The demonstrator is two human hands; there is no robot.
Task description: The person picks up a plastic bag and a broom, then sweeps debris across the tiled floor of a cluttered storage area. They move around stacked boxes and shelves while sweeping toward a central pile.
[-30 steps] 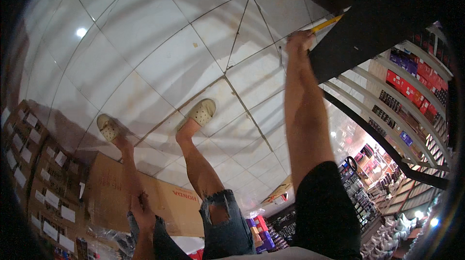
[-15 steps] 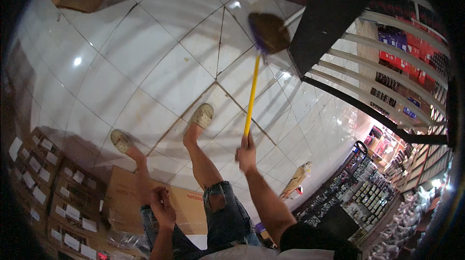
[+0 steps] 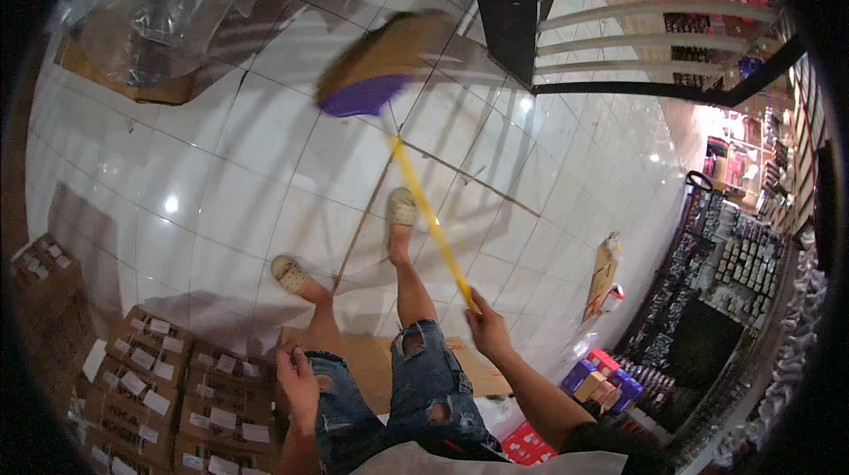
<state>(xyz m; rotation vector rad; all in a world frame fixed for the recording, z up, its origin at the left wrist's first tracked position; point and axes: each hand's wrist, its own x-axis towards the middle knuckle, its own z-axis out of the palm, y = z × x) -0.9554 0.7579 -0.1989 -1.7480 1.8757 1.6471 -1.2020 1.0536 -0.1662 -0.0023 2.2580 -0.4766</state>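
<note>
My right hand (image 3: 488, 332) is wrapped round the upper end of the yellow handle of a broom (image 3: 431, 218). The broom's purple head and its wide brown bristles (image 3: 382, 52) are smeared by motion, over the white tiled floor (image 3: 345, 179) ahead of my feet. Beside my left thigh hangs my left hand (image 3: 299, 384), its fingers curled in loosely, with nothing seen in them. I wear pale clogs (image 3: 290, 273) and ripped denim shorts (image 3: 427, 360).
Stacked brown cartons (image 3: 133, 378) with white labels stand at my left, and a flat cardboard box (image 3: 367, 369) lies behind my feet. Plastic wrapping (image 3: 164, 19) covers a carton at the far left. A black frame with pale slats (image 3: 650, 28) stands far right, near crowded shelves (image 3: 707, 316).
The broom has swept from right to left across the floor, its handle now slanting leftward. My view has shifted, bringing more of the left-hand wrapping into sight. My right hand keeps its grip.
</note>
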